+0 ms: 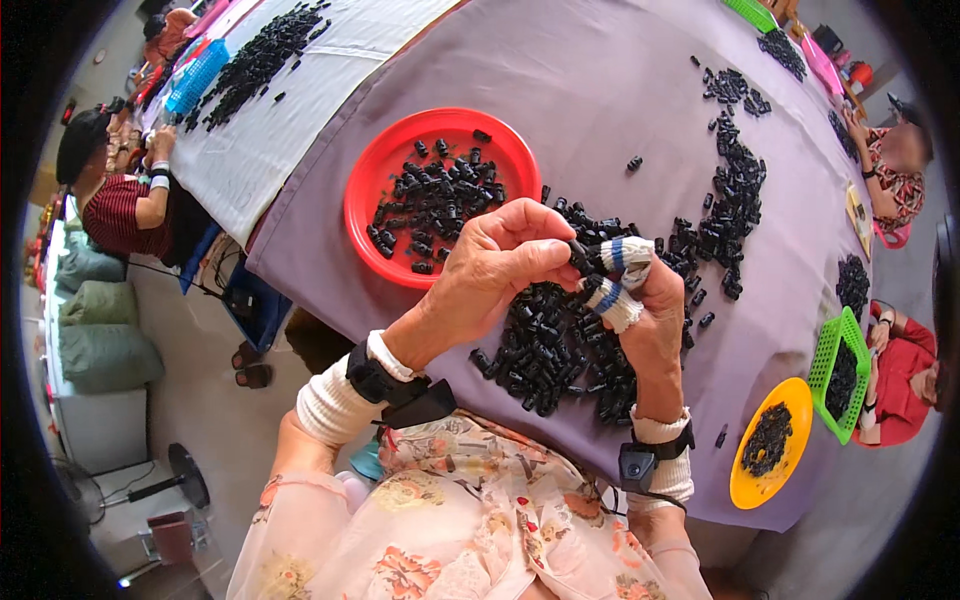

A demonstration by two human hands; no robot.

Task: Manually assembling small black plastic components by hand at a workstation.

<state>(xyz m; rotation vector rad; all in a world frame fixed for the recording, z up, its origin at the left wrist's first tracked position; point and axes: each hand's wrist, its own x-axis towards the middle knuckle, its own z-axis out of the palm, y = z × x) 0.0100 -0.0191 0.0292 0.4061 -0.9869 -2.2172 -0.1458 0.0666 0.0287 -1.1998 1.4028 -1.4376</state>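
Observation:
Above a heap of small black cylindrical plastic parts point(560, 345), my two hands meet in front of me. My left hand point(480, 265) pinches one small black part point(580, 260) between thumb and fingertips. From the other side my right hand point(652, 320) grips the same part, its thumb and a finger wrapped in white knit covers with blue stripes. Exactly where each fingertip touches is partly hidden. Just left of the heap and beyond my left hand is a round red tray point(358, 215) holding many similar black parts.
A yellow plate point(742, 488) of small dark pieces and a green basket point(822, 365) lie at the right. A trail of black parts point(735, 190) runs to the far right. Co-workers point(905, 375) sit at the right; another person point(125, 205) works at the white-covered table point(345, 35).

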